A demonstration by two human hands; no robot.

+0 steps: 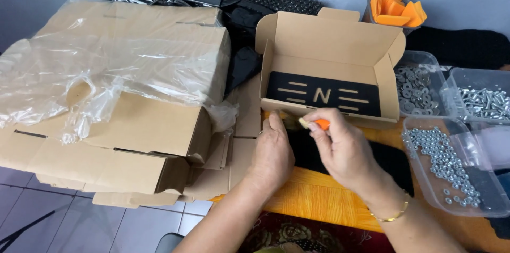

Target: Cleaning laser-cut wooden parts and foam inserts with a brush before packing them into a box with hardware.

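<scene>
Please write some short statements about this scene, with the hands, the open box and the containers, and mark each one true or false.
1. The right hand pinches a small orange piece. True.
2. The open cardboard box is empty. False: a black plate with cut-out slots lies in it.
3. The left hand rests just in front of the box. True.
4. The clear containers on the right hold orange pieces. False: they hold silver metal fasteners.
5. The right wrist wears a gold bracelet. True.
</scene>
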